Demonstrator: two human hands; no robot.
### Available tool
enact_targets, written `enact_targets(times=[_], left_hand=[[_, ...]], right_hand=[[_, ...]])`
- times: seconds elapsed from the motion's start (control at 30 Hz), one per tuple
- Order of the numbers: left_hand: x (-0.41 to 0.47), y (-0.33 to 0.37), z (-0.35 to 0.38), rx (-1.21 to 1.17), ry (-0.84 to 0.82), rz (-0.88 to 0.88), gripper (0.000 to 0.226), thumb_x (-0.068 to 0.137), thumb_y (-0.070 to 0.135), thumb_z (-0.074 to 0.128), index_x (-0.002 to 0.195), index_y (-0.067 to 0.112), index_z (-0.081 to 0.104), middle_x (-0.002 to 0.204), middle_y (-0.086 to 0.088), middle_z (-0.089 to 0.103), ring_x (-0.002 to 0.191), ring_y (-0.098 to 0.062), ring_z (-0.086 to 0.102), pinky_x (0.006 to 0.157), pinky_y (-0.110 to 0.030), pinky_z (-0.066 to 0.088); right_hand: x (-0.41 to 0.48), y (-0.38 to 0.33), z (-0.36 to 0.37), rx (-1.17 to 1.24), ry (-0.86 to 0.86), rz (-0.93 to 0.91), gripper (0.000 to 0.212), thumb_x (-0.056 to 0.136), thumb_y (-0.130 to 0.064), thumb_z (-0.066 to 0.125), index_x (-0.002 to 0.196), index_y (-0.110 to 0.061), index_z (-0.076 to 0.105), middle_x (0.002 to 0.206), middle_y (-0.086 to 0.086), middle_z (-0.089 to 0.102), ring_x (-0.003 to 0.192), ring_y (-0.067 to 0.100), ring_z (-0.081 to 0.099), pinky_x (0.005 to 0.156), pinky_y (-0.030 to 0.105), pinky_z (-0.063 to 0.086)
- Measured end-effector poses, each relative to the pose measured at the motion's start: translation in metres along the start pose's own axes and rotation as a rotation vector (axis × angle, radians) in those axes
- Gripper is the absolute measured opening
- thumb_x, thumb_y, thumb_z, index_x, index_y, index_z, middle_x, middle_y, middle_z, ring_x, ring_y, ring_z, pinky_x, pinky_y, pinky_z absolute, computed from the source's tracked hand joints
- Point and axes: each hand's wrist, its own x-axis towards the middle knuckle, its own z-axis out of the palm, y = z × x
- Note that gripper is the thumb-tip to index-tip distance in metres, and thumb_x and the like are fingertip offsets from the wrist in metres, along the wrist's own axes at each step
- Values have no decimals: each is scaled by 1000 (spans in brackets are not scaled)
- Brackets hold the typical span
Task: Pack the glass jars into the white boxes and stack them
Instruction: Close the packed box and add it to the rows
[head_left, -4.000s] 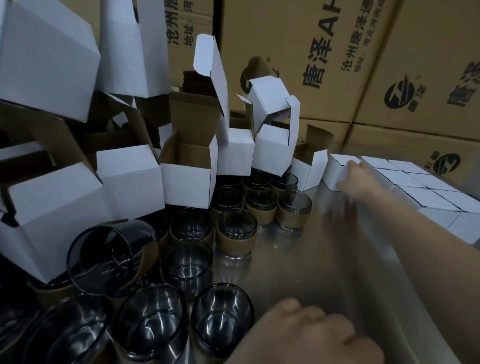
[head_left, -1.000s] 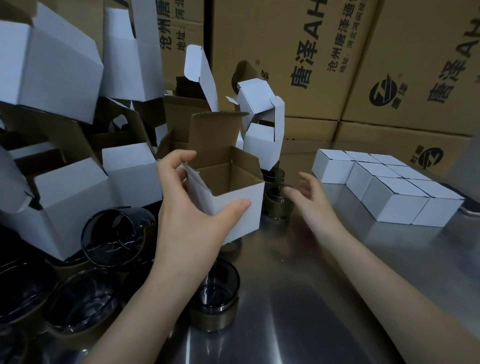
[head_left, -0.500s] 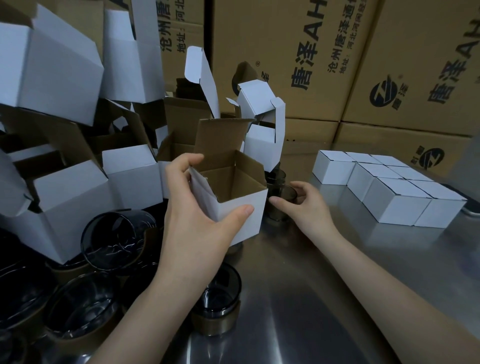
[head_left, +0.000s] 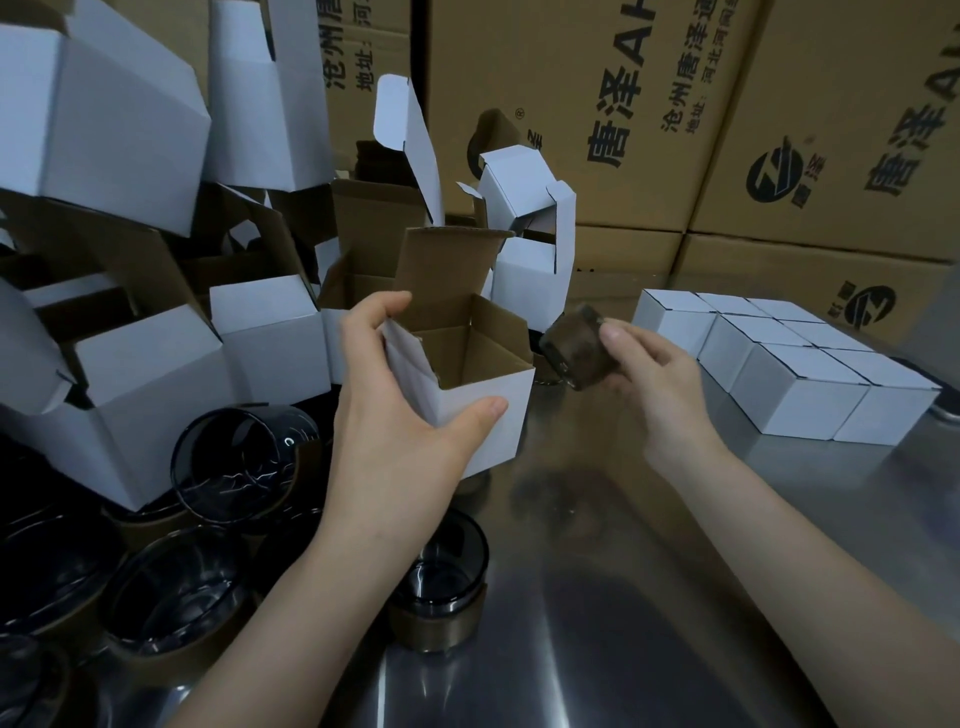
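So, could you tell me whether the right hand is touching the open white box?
Apart. The head view shows the right hand gripping a jar beside the open white box; the jar lies between that hand and the box, which the left hand holds.

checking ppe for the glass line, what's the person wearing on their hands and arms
Nothing that shows. The left hand and right hand are bare: no gloves, rings or tape. The left forearm and right forearm are bare too, with no sleeve, watch or bracelet as far as the frame reaches. The visible nails are short and plain.
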Motion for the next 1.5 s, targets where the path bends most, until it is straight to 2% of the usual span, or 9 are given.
enact_targets(times=[0.2, 0.37, 0.47, 0.6, 0.8, 1.0, 1.1, 1.27, 1.5], left_hand=[[0, -4, 1, -5, 0, -15, 83, 71, 28, 86, 109, 69, 24, 125, 34, 36, 116, 16, 37, 85, -8, 29], [-1, -5, 1, 20, -14, -22, 84, 72, 29, 86, 118, 63, 24, 131, 26, 37, 124, 3, 37, 88, -10, 29], [-1, -4, 1, 30, -16, -3, 86, 72, 28, 86, 120, 61, 24, 131, 27, 38, 123, 6, 38, 91, -10, 31], [-1, -2, 1, 9, -10, -10, 86, 71, 24, 86, 128, 50, 27, 136, 15, 47, 127, -5, 46, 106, -37, 44], [-1, -3, 1, -12, 9, -25, 88, 72, 24, 85, 131, 49, 25, 133, 19, 49, 123, 2, 47, 101, -25, 44], [-1, -2, 0, -20, 4, -42, 88, 72, 23, 85, 130, 50, 25, 135, 16, 50, 125, -4, 50, 104, -40, 47], [0, -3, 0, -11, 3, -39, 90, 72, 23, 85, 134, 47, 24, 137, 14, 49, 126, -5, 49, 104, -37, 47], [0, -6, 1, -4, -1, -23, 89, 72, 25, 85, 129, 52, 24, 131, 21, 47, 120, 4, 48, 90, -13, 43], [-1, -8, 2, 34, -15, 33, 88, 73, 22, 85, 128, 54, 25, 140, 23, 39, 129, 9, 37, 100, -14, 38]], right_hand=[[-15, -28, 8, 375, -201, -99, 22, 85, -23, 60, 102, -11, 67, 98, 1, 74, 99, 17, 68, 81, 27, 54], [-30, -58, 15, 489, -421, -186, 56, 86, -18, 57, 133, 8, 44, 109, 5, 67, 102, 16, 65, 82, 27, 53], [-41, -74, 23, 445, -507, -240, 64, 79, -19, 60, 133, 10, 43, 113, 10, 62, 106, 20, 62, 84, 30, 53], [-49, -89, 41, 219, -541, -362, 46, 73, -9, 69, 117, -8, 58, 110, 3, 65, 100, 14, 67, 84, 29, 54], [-39, -113, 50, -195, -658, -349, 42, 73, -10, 70, 114, -19, 63, 114, 6, 66, 99, 21, 70, 85, 34, 57], [-27, -130, 56, -758, -725, -440, 53, 69, -30, 73, 121, -29, 64, 106, -22, 66, 103, -11, 59, 86, 6, 45], [-27, -134, 62, -899, -807, -423, 50, 75, -28, 75, 124, -32, 63, 104, -27, 63, 102, -15, 55, 80, -2, 40], [-30, -133, 69, -971, -817, -387, 61, 72, -31, 78, 127, -35, 53, 117, -19, 60, 111, -1, 57, 87, 19, 51], [-35, -135, 75, -1050, -781, -318, 44, 67, -34, 84, 98, -31, 53, 102, -11, 60, 91, 8, 59, 68, 27, 51]])
